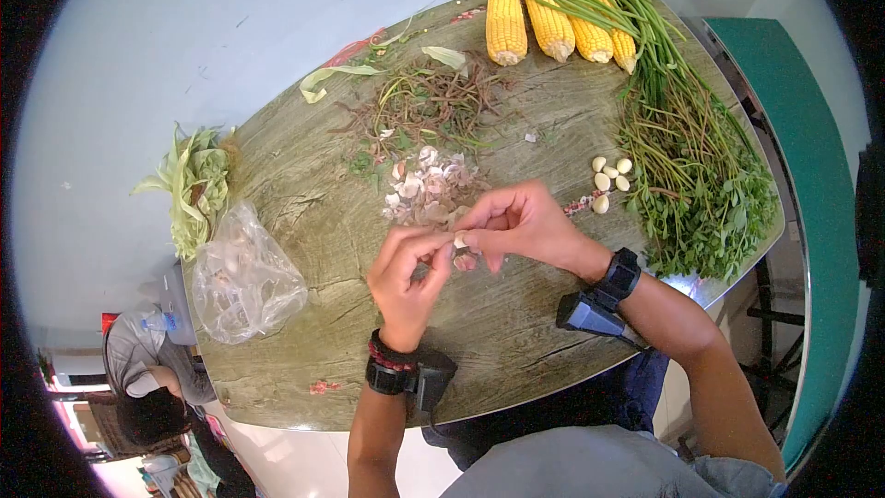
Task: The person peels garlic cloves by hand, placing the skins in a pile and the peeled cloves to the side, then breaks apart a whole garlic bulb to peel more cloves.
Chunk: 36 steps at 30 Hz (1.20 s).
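Observation:
Close together over the middle of the table, both hands pinch a small pale garlic clove [459,241]. My left hand [406,277] is closed on it from the left with thumb and fingertips. From the other side, my right hand [530,226] grips it between thumb and forefinger. Just below the fingertips lies unpeeled, purplish garlic [466,262], partly hidden by the hands. A heap of garlic skins [429,186] spreads right behind my hands. Several peeled garlic cloves [602,182] lie in a small group to the right.
Corn cobs [506,23] stand at the back, with long green stems [645,23] over some. Leafy greens [701,212] cover the right edge. Plant scraps [424,101] lie behind the skins. Clear plastic bag [247,277] and corn husks [195,184] sit left. Another person [161,378] is lower left.

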Each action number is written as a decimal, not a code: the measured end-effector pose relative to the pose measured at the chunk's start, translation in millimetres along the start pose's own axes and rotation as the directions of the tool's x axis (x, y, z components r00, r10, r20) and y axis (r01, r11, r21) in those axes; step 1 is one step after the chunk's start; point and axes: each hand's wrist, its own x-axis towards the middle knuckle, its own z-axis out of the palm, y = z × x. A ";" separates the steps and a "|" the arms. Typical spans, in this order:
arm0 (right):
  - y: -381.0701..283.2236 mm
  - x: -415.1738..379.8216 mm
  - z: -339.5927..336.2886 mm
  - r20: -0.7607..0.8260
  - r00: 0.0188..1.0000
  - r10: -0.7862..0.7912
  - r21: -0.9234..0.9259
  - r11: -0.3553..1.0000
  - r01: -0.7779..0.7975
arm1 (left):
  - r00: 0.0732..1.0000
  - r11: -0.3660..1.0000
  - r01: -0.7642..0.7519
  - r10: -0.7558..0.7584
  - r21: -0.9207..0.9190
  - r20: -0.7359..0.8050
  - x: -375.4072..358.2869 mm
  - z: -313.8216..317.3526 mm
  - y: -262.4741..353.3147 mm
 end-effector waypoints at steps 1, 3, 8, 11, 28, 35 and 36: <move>-1.2 -0.3 0.0 -0.002 1.000 0.004 0.002 1.000 -0.004 | 1.000 1.000 0.000 0.000 0.000 -0.005 -0.1 0.4 0.1; -1.9 -0.6 -0.3 -0.006 1.000 0.008 0.001 1.000 -0.008 | 1.000 1.000 -0.005 0.005 0.001 -0.010 0.2 1.0 1.3; 0.1 0.4 -1.9 -0.031 1.000 0.004 -0.058 0.998 -0.005 | 0.999 0.999 -0.032 0.032 0.000 -0.024 -0.3 3.0 -0.9; -1.5 -0.3 2.8 -0.037 0.999 0.040 0.036 0.999 -0.038 | 0.999 1.000 -0.007 0.008 0.021 -0.041 -2.8 2.8 -3.1; 11.7 -0.2 0.0 -0.016 0.994 -0.107 -0.279 0.955 0.099 | 0.986 0.997 -0.001 0.013 0.075 -0.163 -3.6 2.9 2.4; 8.7 -1.4 0.3 -0.008 0.998 -0.059 -0.256 0.965 0.055 | 0.945 0.992 0.116 -0.126 -0.051 -0.301 -8.2 3.9 -2.5; 9.3 -1.2 0.1 -0.010 0.998 -0.062 -0.249 0.967 0.057 | 0.939 0.990 0.135 -0.139 -0.036 -0.315 -7.4 3.2 -2.4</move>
